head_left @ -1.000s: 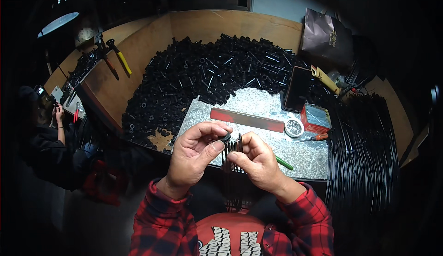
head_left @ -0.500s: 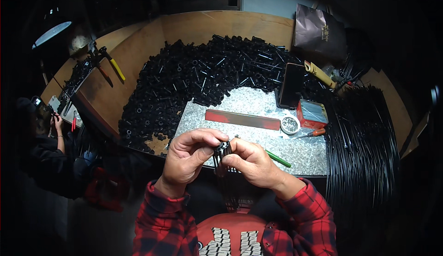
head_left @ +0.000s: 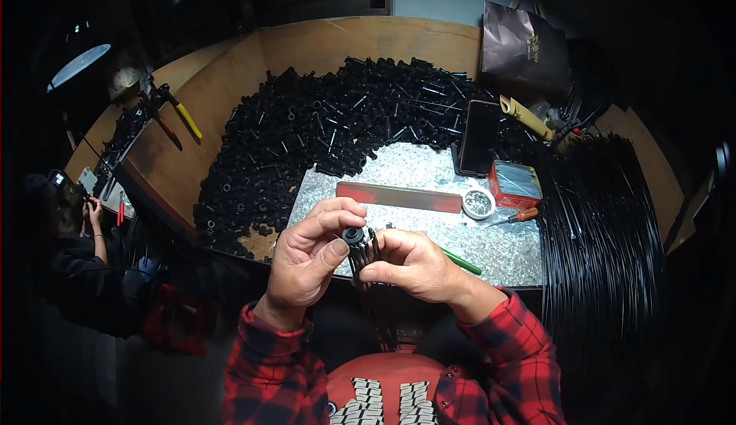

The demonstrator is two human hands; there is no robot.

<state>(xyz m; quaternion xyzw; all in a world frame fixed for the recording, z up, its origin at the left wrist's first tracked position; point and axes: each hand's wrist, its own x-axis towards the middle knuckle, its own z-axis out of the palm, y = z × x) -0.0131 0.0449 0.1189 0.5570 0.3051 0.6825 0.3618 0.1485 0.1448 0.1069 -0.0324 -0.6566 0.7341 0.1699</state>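
Observation:
A black round umbrella hub sits between the thumb and fingers of my left hand, its hollow end tipped toward me. Thin black umbrella ribs hang from it, reaching down past the table's front edge toward my lap. Close beside the hub, my right hand pinches the ribs between thumb and fingers. How the ribs join the hub is partly hidden by my fingers. A green-handled tool lies on the speckled board, partly behind my right wrist.
Black plastic parts are heaped inside a wooden surround. A red-and-grey bar, a small white dish, a box of pins, a screwdriver and a phone lie near. Long ribs hang right. Another person works left.
The hub's open end has turned up into view, and my left thumb and fingers have shifted around it. My right hand has moved slightly left. The whole view has shifted a little.

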